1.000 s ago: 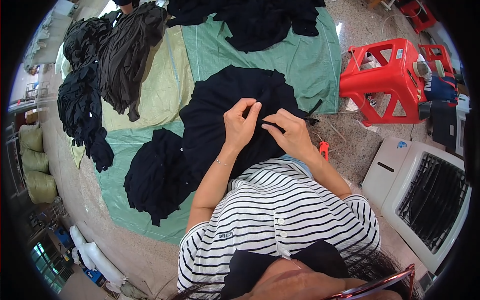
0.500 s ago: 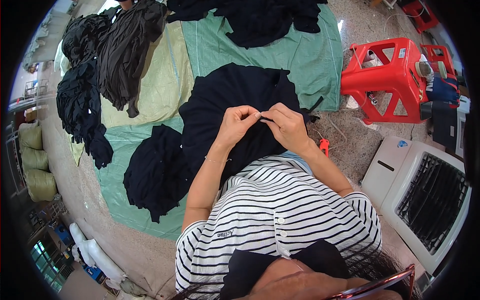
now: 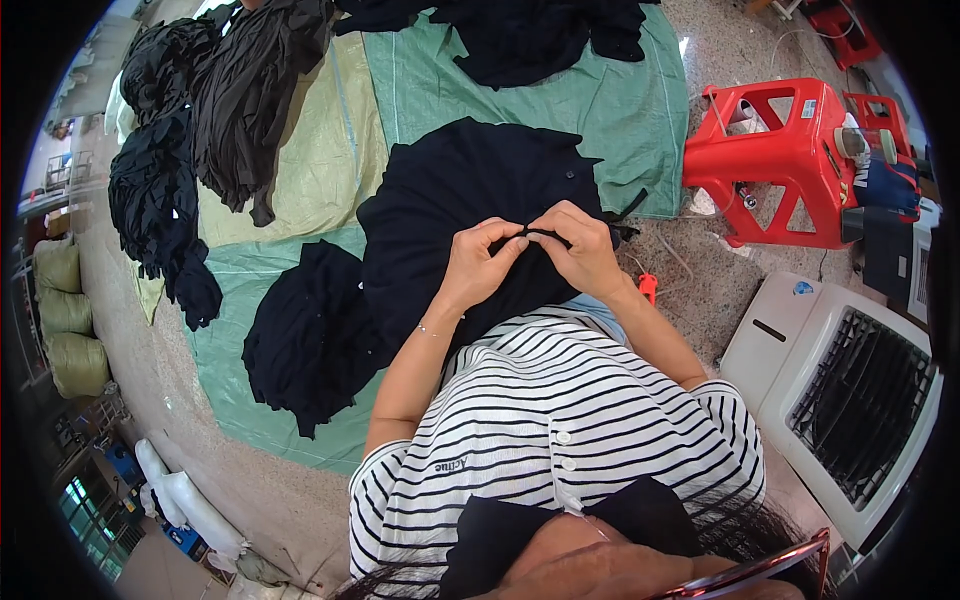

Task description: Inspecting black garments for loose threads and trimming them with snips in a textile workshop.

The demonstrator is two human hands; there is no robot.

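Observation:
A big heap of dark navy cloth [image 3: 440, 180] fans out in front of my body. Over its near right part, my left hand [image 3: 476, 262] and my right hand [image 3: 584, 250] meet, their fingertips almost touching. Both pinch a narrow dark cloth edge [image 3: 537, 231] between thumb and forefinger. Whether this edge belongs to the top piece of the heap is hard to make out. A small round spot [image 3: 571, 175] shows on the cloth beyond my right hand. To the left lies a smaller dark cloth pile [image 3: 310, 335].
Green and yellowish woven sheets [image 3: 630, 120] cover the floor. More dark garments [image 3: 520, 40] lie at the far side, and brown-grey cloth [image 3: 250, 110] hangs far left. Right stand a red plastic stool [image 3: 770, 215], a white air cooler [image 3: 775, 330] and a small red-handled tool [image 3: 648, 287].
My left hand has shifted slightly right and down, and more of the dark edge shows between my fingers. The heap's far right edge has changed shape, showing a small round spot.

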